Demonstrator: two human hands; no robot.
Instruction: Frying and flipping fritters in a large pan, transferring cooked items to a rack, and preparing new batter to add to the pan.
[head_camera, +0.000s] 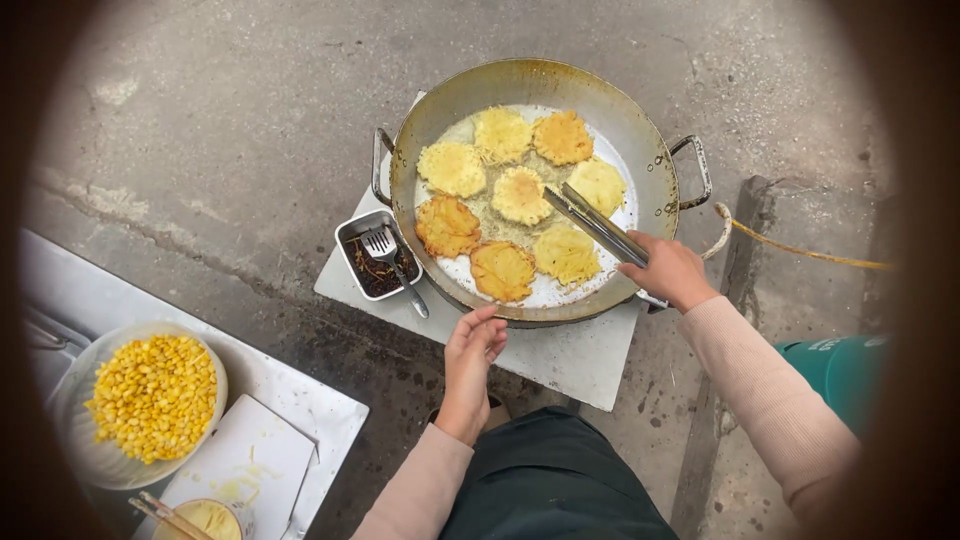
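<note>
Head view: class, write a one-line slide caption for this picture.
Right hand holds metal tongs over fritters frying in a wide pan; left hand hovers near its rim.

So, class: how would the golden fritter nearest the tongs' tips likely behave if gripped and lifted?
The fritter probably bends or crumbles: it looks thin with ragged edges. Likely slippery too, since it sits in oil in the pan. The right hand holds flat metal tongs, which may pinch it apart.

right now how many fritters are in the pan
8 fritters in the pan: three along the back, three across the middle, two at the front. The tongs cover none entirely.
</note>
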